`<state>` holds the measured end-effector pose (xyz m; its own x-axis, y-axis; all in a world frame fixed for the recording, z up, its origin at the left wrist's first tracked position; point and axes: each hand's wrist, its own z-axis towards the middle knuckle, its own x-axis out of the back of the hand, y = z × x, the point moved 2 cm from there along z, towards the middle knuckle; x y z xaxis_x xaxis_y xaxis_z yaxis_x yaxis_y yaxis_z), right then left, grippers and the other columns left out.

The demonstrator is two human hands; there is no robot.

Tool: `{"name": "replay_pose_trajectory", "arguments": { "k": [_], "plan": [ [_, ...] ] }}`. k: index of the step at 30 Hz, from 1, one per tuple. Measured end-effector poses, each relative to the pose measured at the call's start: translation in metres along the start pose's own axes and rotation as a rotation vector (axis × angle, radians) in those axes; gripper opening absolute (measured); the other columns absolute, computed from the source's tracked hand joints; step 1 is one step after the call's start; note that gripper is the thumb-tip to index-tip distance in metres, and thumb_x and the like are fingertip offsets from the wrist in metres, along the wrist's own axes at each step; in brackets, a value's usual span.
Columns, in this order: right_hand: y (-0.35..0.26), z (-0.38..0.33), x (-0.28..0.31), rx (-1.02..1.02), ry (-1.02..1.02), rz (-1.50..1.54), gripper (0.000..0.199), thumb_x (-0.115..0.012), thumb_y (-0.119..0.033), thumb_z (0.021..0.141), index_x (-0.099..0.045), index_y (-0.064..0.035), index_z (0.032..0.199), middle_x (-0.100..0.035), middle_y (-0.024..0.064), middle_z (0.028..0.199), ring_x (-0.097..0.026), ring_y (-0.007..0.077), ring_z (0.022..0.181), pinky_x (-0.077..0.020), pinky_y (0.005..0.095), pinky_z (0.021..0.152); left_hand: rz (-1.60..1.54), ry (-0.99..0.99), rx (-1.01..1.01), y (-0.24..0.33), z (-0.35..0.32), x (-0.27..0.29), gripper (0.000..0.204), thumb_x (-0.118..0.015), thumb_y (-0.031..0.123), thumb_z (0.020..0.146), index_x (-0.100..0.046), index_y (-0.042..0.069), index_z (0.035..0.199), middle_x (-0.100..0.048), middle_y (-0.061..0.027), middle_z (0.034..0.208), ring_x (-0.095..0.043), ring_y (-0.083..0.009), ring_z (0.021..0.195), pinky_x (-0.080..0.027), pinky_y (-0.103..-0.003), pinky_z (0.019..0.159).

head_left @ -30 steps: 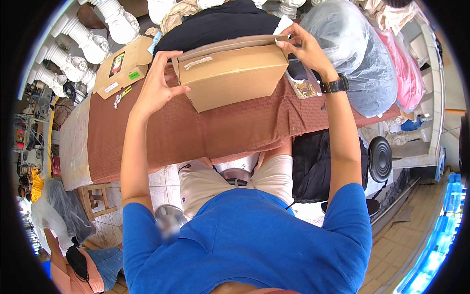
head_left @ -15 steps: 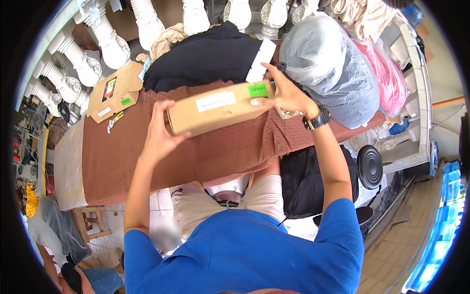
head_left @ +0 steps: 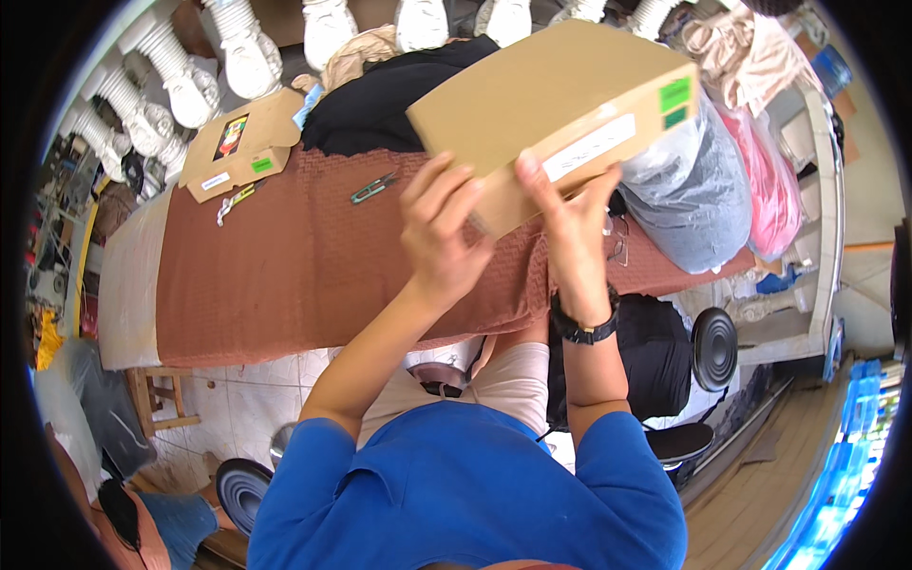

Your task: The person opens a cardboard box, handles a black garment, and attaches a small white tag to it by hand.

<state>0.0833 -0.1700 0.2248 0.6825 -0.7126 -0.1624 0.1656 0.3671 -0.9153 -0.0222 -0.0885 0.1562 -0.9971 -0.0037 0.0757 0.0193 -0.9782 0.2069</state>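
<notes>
A long brown cardboard box [head_left: 546, 100] with a white label and green stickers is held up above the table, tilted toward the right. My left hand [head_left: 445, 233] grips its near lower edge. Next to it, my right hand [head_left: 568, 220], with a black watch on the wrist, holds the same edge under the white label. Below the box lies the table with its brown cloth [head_left: 313, 275].
A small open cardboard box [head_left: 242, 142] and green snips [head_left: 375, 187] lie on the cloth. Black fabric [head_left: 380, 95] and white mannequin feet [head_left: 328, 28] are behind. A grey plastic bag [head_left: 689, 195] and a pink one [head_left: 769, 180] sit at right. Stools stand below.
The box has been lifted off the table and swung up to the right. Both hands have shifted to its near edge, close together.
</notes>
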Motion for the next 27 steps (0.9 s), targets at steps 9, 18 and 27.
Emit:
{"name": "replay_pose_trajectory", "arguments": {
  "k": [9,18,27],
  "plan": [
    [0.044,0.129,0.046,0.288,0.271,-0.206,0.103,-0.082,-0.023,0.079,-0.013,0.015,0.144,-0.044,0.0349,0.133,-0.057,0.0343,0.112,-0.0471,0.0402,0.1,-0.16,-0.16,0.038,-0.02,0.017,-0.115,0.064,-0.071,-0.009,0.076,-0.055,0.013,0.133,-0.053,-0.0082,0.137,-0.051,-0.0355,0.13,-0.052,-0.043,0.103],
    [0.029,0.233,0.107,0.669,0.548,-0.979,0.085,-0.084,-0.038,0.074,-0.039,0.0102,0.127,-0.058,0.0329,0.113,-0.06,0.0446,0.105,-0.0494,0.0471,0.094,0.204,-0.604,0.327,-0.14,-0.079,-0.011,0.039,-0.07,0.002,0.083,-0.063,0.006,0.121,-0.056,-0.0131,0.136,-0.053,-0.0376,0.125,-0.045,-0.047,0.107],
    [0.099,0.334,0.107,0.269,0.472,-1.342,0.09,-0.074,-0.042,0.073,-0.032,0.0119,0.132,-0.055,0.0376,0.11,-0.067,0.0527,0.09,-0.0585,0.054,0.08,0.443,-0.637,0.605,-0.224,-0.142,0.04,0.037,-0.069,0.009,0.091,-0.061,0.003,0.127,-0.055,-0.0138,0.131,-0.051,-0.037,0.114,-0.043,-0.046,0.1]
  ]
}}
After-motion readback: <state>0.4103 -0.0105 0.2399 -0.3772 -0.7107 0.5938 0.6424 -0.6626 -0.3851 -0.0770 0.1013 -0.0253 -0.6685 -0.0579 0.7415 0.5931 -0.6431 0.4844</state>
